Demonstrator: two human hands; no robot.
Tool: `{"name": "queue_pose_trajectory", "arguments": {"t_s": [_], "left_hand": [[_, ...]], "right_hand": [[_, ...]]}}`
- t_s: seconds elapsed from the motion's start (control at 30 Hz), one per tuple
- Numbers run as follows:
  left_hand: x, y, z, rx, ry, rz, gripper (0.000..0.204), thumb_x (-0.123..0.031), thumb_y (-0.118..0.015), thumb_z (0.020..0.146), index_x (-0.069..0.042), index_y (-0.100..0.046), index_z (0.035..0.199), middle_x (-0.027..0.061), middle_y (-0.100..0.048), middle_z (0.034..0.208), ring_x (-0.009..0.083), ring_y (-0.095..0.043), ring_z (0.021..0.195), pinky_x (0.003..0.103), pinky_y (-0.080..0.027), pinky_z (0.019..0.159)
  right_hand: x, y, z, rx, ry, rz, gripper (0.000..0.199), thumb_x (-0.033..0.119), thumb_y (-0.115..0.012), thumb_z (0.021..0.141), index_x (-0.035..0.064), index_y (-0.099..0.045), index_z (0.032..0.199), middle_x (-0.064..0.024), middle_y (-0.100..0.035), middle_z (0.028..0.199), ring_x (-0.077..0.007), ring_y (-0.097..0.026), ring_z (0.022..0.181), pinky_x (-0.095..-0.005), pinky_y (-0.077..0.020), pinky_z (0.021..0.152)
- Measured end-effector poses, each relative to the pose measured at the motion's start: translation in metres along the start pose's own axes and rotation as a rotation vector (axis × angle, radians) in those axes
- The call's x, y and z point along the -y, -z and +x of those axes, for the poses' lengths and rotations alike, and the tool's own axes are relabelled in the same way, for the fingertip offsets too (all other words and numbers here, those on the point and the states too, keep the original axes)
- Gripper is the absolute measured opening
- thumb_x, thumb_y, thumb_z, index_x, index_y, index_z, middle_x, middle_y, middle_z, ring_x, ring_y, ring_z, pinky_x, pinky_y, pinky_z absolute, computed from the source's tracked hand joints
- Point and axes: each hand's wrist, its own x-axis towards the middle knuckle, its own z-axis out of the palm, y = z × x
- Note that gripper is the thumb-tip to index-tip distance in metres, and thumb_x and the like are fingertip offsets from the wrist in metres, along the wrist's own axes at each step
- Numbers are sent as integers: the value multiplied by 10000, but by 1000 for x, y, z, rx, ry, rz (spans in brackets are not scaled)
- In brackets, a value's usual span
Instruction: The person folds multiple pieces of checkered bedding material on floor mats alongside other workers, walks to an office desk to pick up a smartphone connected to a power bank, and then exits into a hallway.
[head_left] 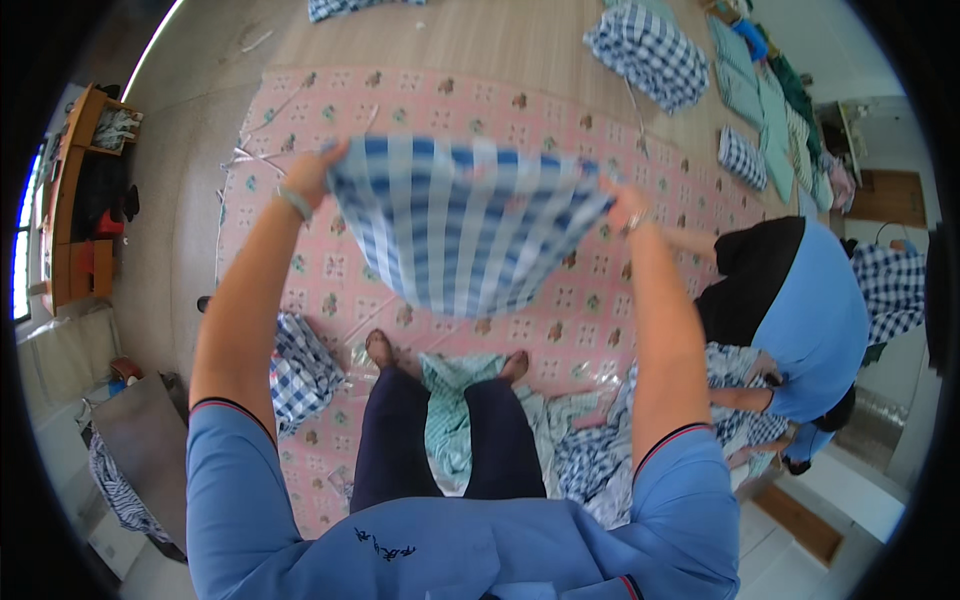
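Blue-&-white check cloth [465, 230] is held up, spread btwn both hands over the pink patterned mat [410, 100]; lower edge is left hanging toward the near side, a bit blurred. Its far left corner is gripped in the left hand [310, 178], fingers closed on the fabric; its right corner is pinched in the right hand [627, 207], also closed. A band is worn on each wrist.

At near left, a check bundle [303, 375] is laid on the mat. Btwn the person's legs [395, 440], a pale green cloth [450, 425] is spread; at near right, a pile of mixed cloths [595, 470] is heaped. At far right, a big check bundle [650, 58] & a smaller 1 [742, 158] are seen, w/ green folded cloths [773, 125] lined up alongside. At right, a co-wkr [815, 310] in blue & black is seen bent over, w/ an arm held by the pile.
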Motion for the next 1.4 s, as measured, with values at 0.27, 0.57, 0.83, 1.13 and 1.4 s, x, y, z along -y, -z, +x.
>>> {"name": "queue_pose_trajectory", "arguments": {"t_s": [0.27,0.57,0.83,1.13,1.4], "left_hand": [[-67,-54,-22,70,-166,37,415,-344,-463,804,22,-490,998,93,-540,973,196,-506,908,341,-384,803],[88,-23,-36,-137,-117,388,395,-216,-566,749,9,-462,1056,51,-524,991,146,-456,946,299,-331,832],[342,51,44,-310,411,274,290,-232,-592,723,-43,-512,928,26,-526,897,159,-471,822,378,-357,714],[451,106,-91,-308,893,238,241,-210,-577,733,-49,-519,903,30,-562,863,135,-520,781,283,-355,636],[409,130,4,-135,444,215,248,-233,-483,798,-73,-482,988,38,-548,886,140,-525,758,264,-402,658]], "right_hand": [[68,20,-22,301,302,-43,271,70,-565,734,-55,-484,960,-104,-535,954,-203,-512,878,-336,-389,797],[-92,115,-10,-17,-70,-283,317,115,-592,702,67,-469,990,-28,-497,934,-153,-463,889,-366,-388,744],[-359,226,89,-266,-552,-334,286,80,-569,717,21,-445,967,-107,-504,932,-240,-500,852,-414,-420,709],[-487,267,-48,-280,-875,-302,207,113,-567,732,15,-500,902,-81,-548,813,-181,-535,746,-329,-446,644],[-387,237,54,-167,-331,-463,176,238,-549,750,65,-521,772,8,-511,600,-82,-468,513,-206,-369,464]]}}
